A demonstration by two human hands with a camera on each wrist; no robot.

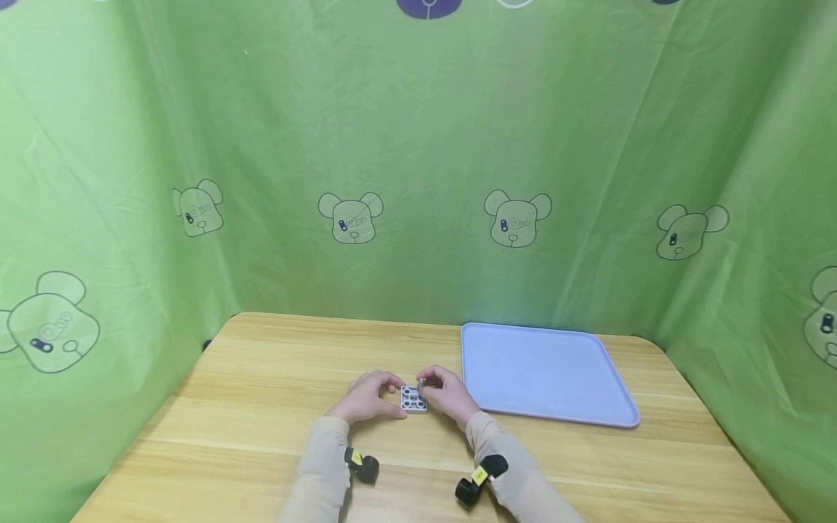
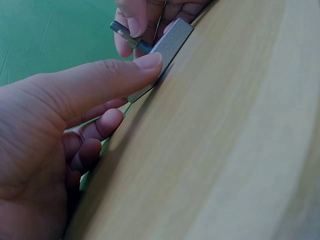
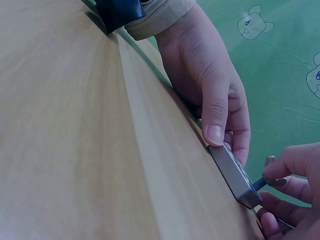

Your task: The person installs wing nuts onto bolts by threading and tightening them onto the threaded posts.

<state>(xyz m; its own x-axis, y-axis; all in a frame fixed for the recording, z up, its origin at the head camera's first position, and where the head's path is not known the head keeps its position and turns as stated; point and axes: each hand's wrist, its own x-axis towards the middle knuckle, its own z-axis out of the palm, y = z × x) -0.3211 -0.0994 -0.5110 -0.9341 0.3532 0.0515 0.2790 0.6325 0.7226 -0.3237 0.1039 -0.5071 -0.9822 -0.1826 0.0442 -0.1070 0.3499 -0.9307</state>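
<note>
A small grey square block [image 1: 413, 408] with round holes in its upper face lies low at the tabletop, between both hands. My left hand [image 1: 371, 398] pinches it from the left, thumb along the near edge and fingers on the far side. Between thumb and fingertips, my right hand [image 1: 450, 396] holds a metal bolt [image 2: 144, 47] at the block's right part. In the right wrist view the threaded shank [image 3: 259, 184] stands out from the holed face, its lower end at the block. The fingers partly hide the bolt's upper part.
A pale blue-violet tray [image 1: 543, 370] lies to the right on the wooden table [image 1: 275, 407], just beyond my right hand. Green curtains [image 1: 418, 269] with bear-head prints hang behind and on both sides. Each sleeve carries a black wrist camera [image 1: 368, 469].
</note>
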